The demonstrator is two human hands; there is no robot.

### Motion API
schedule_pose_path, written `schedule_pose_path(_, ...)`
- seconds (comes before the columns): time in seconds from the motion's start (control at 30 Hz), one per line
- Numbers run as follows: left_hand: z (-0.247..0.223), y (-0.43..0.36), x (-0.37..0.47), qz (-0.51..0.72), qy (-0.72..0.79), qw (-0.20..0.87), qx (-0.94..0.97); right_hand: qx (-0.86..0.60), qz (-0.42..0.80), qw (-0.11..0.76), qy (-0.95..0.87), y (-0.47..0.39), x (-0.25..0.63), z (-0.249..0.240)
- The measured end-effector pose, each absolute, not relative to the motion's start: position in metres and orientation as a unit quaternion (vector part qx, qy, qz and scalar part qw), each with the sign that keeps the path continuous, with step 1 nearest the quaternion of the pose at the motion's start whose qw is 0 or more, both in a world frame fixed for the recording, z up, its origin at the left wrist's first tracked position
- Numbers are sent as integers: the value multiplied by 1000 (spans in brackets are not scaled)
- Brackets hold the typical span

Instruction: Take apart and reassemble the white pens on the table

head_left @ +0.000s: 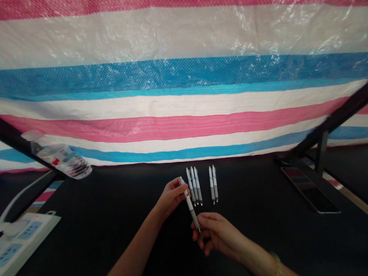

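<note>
Pink, blue, white striped sheet [183, 126].

Both hands [174, 196] hold a click pen [191, 208] above the black counter [114, 205], near five similar pens [194, 186].

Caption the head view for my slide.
Two hands hold a pen near five more pens on a black table.

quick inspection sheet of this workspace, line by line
surface: black table, fine detail too dark to judge
things: held pen; three pens and two pens lying in separate groups
clutter: bottle at left; phone at right
hands: left hand grips the held pen's upper part; right hand at its grey end, grasp unclear
cables: white cable by the power strip
surroundings: striped sheet behind, black bars both sides
</note>
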State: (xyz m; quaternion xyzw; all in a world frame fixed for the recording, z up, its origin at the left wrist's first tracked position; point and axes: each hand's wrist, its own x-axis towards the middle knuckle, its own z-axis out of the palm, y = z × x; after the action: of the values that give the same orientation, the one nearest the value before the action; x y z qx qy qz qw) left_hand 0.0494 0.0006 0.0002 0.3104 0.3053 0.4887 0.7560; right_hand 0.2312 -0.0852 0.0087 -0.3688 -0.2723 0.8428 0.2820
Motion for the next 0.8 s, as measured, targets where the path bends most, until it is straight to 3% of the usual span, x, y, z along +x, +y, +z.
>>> schedule_pose_path(0.8,2,0,51,489,306,755,310,-364,845,265,-288,-85,233,9)
